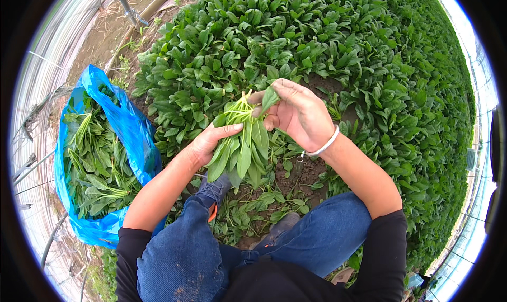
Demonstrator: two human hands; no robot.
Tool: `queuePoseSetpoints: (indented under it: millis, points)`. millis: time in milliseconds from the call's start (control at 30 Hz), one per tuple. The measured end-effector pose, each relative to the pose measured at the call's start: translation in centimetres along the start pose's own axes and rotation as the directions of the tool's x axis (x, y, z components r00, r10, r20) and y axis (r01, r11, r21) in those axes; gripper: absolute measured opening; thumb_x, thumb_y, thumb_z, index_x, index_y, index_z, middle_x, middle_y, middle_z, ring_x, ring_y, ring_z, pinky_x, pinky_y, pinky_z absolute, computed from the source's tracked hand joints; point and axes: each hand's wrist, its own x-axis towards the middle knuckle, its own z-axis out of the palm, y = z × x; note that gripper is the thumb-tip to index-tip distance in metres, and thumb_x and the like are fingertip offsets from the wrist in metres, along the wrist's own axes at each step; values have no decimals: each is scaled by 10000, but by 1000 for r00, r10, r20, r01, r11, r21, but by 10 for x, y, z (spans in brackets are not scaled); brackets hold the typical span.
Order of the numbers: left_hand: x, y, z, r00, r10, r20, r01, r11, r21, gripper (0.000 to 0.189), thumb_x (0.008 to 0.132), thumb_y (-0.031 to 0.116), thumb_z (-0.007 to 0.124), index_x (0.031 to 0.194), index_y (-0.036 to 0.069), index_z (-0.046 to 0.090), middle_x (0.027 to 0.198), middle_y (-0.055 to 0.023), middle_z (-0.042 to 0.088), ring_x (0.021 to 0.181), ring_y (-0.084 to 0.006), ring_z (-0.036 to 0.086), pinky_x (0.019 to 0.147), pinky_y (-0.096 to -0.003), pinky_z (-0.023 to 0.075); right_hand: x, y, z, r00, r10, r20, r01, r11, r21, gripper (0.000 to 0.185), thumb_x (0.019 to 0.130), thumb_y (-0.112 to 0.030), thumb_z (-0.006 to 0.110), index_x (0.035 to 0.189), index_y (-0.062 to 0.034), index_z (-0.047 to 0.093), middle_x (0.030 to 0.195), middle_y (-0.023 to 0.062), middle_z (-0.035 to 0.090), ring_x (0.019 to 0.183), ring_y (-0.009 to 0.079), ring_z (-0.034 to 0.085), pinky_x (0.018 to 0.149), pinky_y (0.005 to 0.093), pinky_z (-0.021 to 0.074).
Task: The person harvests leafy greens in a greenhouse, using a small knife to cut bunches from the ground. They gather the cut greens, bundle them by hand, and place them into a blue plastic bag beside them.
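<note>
My left hand (210, 141) grips a bunch of spinach (241, 147), thumb across the stems. The pale stem ends point up and away from me, and the leaves hang towards my shoes. Close by on the right, my right hand (301, 112) pinches a single spinach leaf (270, 98) between thumb and fingers, beside the stem ends. Some of its fingertips are partly hidden by the leaf and stems. A white band (326, 141) circles the right wrist. To my left stands a blue plastic bag (132, 137), its mouth wide, holding many picked spinach plants (99, 159).
Dense growing spinach (277, 36) spreads ahead and to the right. Loose leaves (249, 211) litter the soil (291, 185) between my shoes. A small metal tool (300, 165) with a ring shows below the right wrist. Plastic greenhouse sheeting (43, 104) and a pole (124, 3) border the left.
</note>
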Motion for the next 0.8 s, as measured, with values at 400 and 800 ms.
queuePoseSetpoints:
  millis: [400, 800]
  points:
    - [-2, -1, -36, 991, 18, 132, 3, 988, -156, 466, 975, 258, 540, 1365, 4, 510, 1259, -134, 635, 1089, -225, 651, 980, -379, 511, -17, -28, -14, 986, -107, 130, 145, 143, -979, 248, 798, -249, 756, 870, -26, 673, 827, 114, 647, 695, 210, 626, 646, 347, 492]
    - [-8, -5, -37, 992, -122, 35, 126, 981, -145, 486, 929, 247, 581, 1350, 11, 526, 1225, -178, 642, 1052, -290, 660, 935, -434, 528, 7, -14, -48, 933, -357, 48, 58, 18, -998, 262, 861, -269, 699, 824, -12, 667, 721, 100, 618, 671, 225, 601, 617, 319, 465]
